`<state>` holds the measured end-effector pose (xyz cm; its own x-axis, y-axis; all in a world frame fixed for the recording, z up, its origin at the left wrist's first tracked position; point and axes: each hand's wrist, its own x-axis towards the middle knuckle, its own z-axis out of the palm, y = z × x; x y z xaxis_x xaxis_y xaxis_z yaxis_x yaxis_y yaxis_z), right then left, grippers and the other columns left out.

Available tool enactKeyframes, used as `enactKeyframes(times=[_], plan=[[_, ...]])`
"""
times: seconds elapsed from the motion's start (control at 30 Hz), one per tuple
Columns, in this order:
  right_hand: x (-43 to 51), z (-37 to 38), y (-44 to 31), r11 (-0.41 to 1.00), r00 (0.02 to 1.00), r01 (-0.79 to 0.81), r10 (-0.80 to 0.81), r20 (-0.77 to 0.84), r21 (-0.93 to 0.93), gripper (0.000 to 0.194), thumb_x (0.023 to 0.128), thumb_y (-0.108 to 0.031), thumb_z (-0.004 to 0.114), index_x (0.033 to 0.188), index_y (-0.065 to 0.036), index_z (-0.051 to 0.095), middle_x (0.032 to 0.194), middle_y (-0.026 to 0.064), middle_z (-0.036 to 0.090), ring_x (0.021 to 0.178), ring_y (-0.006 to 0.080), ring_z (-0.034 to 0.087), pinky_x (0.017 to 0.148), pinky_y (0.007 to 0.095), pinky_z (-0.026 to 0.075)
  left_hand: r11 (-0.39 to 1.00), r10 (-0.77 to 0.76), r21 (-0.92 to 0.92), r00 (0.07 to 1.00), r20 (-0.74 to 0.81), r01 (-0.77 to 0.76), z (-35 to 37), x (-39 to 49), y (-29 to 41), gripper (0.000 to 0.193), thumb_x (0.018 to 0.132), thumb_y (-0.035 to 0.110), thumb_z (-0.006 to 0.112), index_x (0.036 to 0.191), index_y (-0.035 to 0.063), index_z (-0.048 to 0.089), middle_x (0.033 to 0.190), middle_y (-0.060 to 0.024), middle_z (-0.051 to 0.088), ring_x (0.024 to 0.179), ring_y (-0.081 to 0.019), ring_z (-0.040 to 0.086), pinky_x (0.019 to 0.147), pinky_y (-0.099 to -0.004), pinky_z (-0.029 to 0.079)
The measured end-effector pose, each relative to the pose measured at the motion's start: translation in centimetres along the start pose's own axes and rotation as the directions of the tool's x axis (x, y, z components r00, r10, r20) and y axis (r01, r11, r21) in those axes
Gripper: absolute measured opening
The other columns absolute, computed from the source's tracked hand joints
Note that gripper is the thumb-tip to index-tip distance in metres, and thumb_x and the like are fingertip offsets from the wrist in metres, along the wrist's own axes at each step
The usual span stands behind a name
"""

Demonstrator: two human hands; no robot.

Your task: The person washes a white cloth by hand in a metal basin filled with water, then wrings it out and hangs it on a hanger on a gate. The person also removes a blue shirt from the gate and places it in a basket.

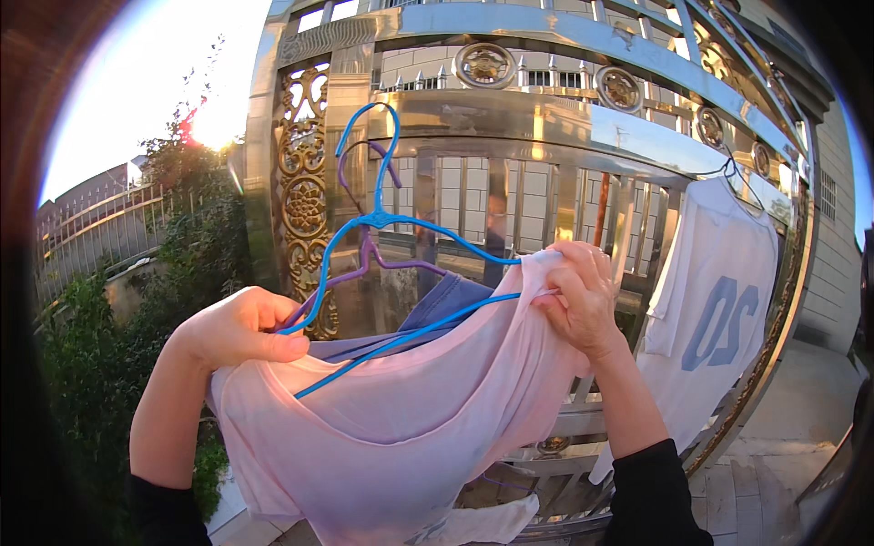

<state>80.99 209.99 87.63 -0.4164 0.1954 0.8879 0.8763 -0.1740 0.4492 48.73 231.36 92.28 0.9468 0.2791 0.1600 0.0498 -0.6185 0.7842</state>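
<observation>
A pale pink T-shirt [369, 464] hangs between my two hands, its wide neckline facing up. A blue clothes hanger [377, 218] is partly inside it; its right end goes under the shirt's shoulder and its lower bar slants through the neck opening. My left hand [246, 324] grips the hanger's left end at the shirt's neckline. With bent fingers, my right hand [577, 297] pinches the shirt's right shoulder over the hanger's other end. Close behind are a purple hanger [365, 263] and a blue-grey garment [430, 307]. The blue hook points up, holding onto nothing that I can see.
A shiny metal gate [478, 116] with gold ornaments rises in front of me. On it at right, a white shirt [717, 273] with large printed digits hangs from a dark hanger [732, 167]. Bushes [184, 252] and a railing [102, 232] stand left; paving [737, 491] lies lower right.
</observation>
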Motion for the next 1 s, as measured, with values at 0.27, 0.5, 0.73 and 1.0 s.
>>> enactKeyframes(times=[0.27,0.5,0.73,1.0], plan=[[-1.7,-7.5,5.0,0.942,0.928,-0.313,0.275,0.252,0.124,0.029,0.074,-0.031,0.07,0.088,-0.01,0.056,0.101,0.003,0.056,0.098,0.0235,0.051,0.083,0.0358,0.037,0.987,0.045,-0.159,0.998,0.039,-0.038,2.3,5.8,-0.2,0.012,0.076,0.007,0.065,0.071,0.0012,0.056,0.066,0.0035,0.054,0.058,-0.003,0.047,0.052,-0.0199,0.036],[-1.9,-22.8,20.1,0.702,0.853,-0.518,0.469,-0.23,-0.49,0.017,0.081,-0.007,0.052,0.097,-0.008,0.058,0.09,0.0059,0.063,0.086,0.0227,0.058,0.079,0.0355,0.043,0.966,0.128,-0.232,0.99,0.053,-0.112,3.9,7.9,0.9,0.012,0.072,0.004,0.064,0.065,-0.0003,0.055,0.061,0.002,0.052,0.054,-0.0043,0.043,0.049,-0.0202,0.033],[-7.0,-29.4,32.7,0.398,0.653,-0.43,0.757,0.026,-0.81,0.06,0.074,-0.019,0.064,0.129,-0.014,0.04,0.129,0.009,0.046,0.121,0.0272,0.04,0.098,0.0382,0.035,0.973,0.191,-0.149,0.977,0.091,-0.176,5.1,8.6,2.4,0.024,0.066,0.016,0.072,0.064,-0.0012,0.055,0.059,-0.0011,0.052,0.051,-0.0059,0.043,0.047,-0.021,0.031],[-7.9,-29.5,38.0,0.506,0.641,-0.448,0.756,0.13,-0.737,0.06,0.071,-0.043,0.069,0.117,-0.012,0.046,0.116,0.0128,0.054,0.109,0.03,0.051,0.087,0.0399,0.041,0.94,0.27,-0.211,0.963,-0.017,-0.267,6.5,8.8,2.0,0.033,0.063,0.022,0.077,0.059,-0.0029,0.056,0.054,-0.0031,0.052,0.046,-0.0073,0.042,0.042,-0.0225,0.027]])
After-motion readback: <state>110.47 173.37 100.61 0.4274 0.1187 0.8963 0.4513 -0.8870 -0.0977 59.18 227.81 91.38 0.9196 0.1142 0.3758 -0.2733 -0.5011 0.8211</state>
